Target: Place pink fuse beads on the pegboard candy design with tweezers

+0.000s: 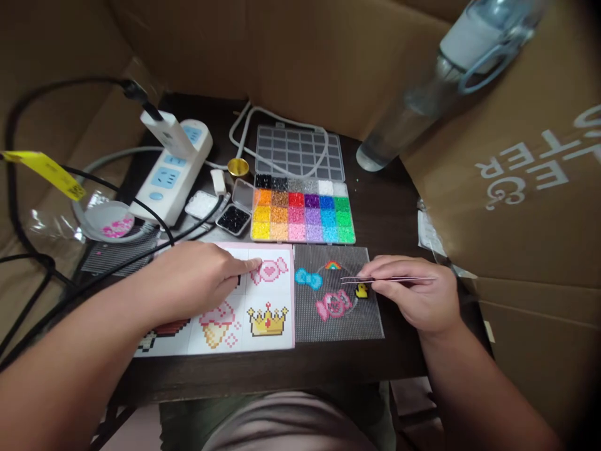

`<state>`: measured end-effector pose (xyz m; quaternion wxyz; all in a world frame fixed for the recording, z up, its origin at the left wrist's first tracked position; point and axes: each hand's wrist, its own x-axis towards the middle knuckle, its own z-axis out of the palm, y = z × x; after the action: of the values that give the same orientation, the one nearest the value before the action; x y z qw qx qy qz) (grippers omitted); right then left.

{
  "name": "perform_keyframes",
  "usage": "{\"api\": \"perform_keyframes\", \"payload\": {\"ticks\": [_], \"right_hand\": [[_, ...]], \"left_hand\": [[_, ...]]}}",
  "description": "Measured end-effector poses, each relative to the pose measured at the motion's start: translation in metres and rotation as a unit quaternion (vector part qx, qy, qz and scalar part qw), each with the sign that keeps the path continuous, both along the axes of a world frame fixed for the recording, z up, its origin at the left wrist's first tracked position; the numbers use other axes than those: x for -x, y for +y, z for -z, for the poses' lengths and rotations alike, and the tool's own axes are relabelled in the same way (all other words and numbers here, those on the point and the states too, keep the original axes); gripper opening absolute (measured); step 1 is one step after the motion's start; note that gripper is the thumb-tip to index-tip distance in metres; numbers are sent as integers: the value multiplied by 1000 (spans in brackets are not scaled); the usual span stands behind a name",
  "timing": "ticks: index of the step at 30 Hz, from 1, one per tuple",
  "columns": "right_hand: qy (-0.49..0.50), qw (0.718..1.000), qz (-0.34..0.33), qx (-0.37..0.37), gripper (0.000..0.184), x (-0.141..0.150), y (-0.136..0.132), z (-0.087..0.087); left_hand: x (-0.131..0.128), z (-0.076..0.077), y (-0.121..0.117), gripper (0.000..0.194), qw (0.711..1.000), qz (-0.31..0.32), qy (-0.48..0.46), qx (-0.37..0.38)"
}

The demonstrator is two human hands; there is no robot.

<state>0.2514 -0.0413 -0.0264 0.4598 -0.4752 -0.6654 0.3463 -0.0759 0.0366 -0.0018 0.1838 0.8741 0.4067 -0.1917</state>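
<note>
My left hand point(200, 275) rests over the pattern sheet point(277, 291). Its index finger is stretched out and its tip touches the printed pink candy point(272, 271); the other fingers are curled below, holding nothing visible. A pair of metal tweezers point(389, 279) is pinched in my right hand point(417, 291), with the tips pointing left above the grey pegboard point(338, 331). On that board lie a pink bead candy point(334, 305) with a partly filled middle, a blue bow point(308, 279), a small rainbow point(333, 265) and a yellow duck point(361, 290) near my right fingers.
Behind the sheets stands a bead box point(303, 210) sorted by colour, its lid open. Small cases of black beads point(233, 219) and white beads point(203, 204) sit left of it. A power strip point(173, 172), cables, a water bottle point(422, 94) and cardboard walls point(530, 238) surround the table.
</note>
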Motion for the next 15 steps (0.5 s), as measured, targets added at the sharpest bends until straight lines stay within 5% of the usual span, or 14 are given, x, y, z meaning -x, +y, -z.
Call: {"api": "perform_keyframes", "payload": {"ticks": [7,15], "right_hand": [[-71,995,73,-21,4,18,43,-24],[-31,987,150,41,11,44,58,-4]], "left_hand": [[3,-2,-3,53,999,15,-46,-9],[3,0,-4,54,999,30,-39,-10]]}}
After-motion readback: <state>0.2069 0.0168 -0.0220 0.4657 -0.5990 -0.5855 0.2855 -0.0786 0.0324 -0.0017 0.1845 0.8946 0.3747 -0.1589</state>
